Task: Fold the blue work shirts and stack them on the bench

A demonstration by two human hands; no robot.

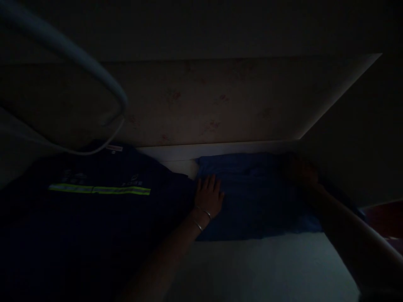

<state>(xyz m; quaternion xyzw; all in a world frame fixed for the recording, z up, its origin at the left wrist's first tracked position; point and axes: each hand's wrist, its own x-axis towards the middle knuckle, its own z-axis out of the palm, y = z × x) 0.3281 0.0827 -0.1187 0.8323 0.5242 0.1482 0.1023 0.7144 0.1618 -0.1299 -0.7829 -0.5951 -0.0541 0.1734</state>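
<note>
The scene is very dark. A folded blue garment [258,197] lies on a pale surface [258,264] against a back wall. My left hand [209,195] rests flat on the garment's left edge, fingers stretched out, thin bangles on the wrist. My right hand [304,174] reaches to the garment's far right corner in deep shadow; its fingers are too dark to make out. To the left lies a dark navy work shirt [94,209] with a yellow-green reflective stripe [99,189].
A pale curved tube or hanger [78,58] arcs across the upper left, above the navy shirt. A stained beige wall panel [204,105] stands behind. A dark slanted panel closes off the right side, with something reddish [384,220] at the far right.
</note>
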